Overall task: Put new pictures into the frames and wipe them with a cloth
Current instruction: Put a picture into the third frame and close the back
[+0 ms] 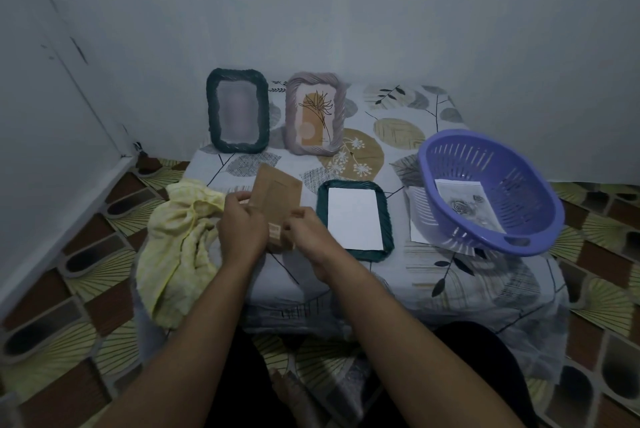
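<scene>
My left hand (242,223) and my right hand (306,230) both hold a brown cardboard frame backing (275,200), tilted above the table. To its right a dark green frame (355,219) lies face down with a white sheet in it. Two frames stand against the wall: a dark green frame (238,111) with a blurred picture and a mauve frame (314,113) with a flower print. A yellow cloth (180,247) is crumpled at the table's left edge.
A purple plastic colander basket (491,192) sits tilted at the right, with a rose picture (467,204) inside and white paper (417,230) under it. The low table (398,136) has a leaf-patterned cover. Patterned floor mat surrounds it; walls stand close behind and left.
</scene>
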### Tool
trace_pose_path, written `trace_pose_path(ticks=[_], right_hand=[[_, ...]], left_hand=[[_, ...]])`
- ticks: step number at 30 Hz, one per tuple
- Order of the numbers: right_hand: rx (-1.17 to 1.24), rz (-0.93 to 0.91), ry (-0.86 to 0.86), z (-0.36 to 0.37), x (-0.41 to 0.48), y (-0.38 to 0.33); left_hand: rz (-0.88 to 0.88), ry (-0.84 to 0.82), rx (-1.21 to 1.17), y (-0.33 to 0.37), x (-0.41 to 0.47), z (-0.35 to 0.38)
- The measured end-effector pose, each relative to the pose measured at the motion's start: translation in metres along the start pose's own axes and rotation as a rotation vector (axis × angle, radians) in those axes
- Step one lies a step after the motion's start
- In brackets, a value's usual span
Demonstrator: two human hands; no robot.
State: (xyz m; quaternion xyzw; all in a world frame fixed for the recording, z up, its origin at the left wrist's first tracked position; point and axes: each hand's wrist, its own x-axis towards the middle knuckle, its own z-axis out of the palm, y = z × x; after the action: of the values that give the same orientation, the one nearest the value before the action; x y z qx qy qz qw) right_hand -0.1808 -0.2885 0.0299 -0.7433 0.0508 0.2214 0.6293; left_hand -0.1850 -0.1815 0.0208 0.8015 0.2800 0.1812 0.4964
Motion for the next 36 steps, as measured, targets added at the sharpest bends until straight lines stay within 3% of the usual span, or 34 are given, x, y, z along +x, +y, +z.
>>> trace_pose_path(ticks=[4, 7, 11, 15, 23, 30, 36], right_hand=[[0.115, -0.118, 0.139, -0.023, 0.0, -0.006], [0.127, -0.127, 0.311, -0.051, 0.006, -0.007], [0.217, -0.16, 0.411, -0.09, 0.012, 0.0], [0.172, -0.177, 0.502, -0.123, 0.016, 0.012], [-0.161, -0.156, 0.552, -0.146, 0.016, 0.04], [-0.388, -0.167, 0.499, -0.148, 0.019, 0.05], [-0.441, -0.165, 0.483, -0.148, 0.02, 0.05]], left_hand=[[0.05, -0.011, -0.159, 0.011, -0.003, 0.005], [-0.039, -0.116, -0.316, 0.019, -0.005, 0.013], [-0.152, -0.283, -0.536, 0.032, -0.017, 0.032], [-0.052, -0.31, -0.369, 0.028, -0.027, 0.057], [0.163, -0.254, 0.019, 0.019, -0.036, 0.077], [0.219, -0.231, 0.097, 0.012, -0.04, 0.078], [0.235, -0.228, 0.141, 0.009, -0.039, 0.08]])
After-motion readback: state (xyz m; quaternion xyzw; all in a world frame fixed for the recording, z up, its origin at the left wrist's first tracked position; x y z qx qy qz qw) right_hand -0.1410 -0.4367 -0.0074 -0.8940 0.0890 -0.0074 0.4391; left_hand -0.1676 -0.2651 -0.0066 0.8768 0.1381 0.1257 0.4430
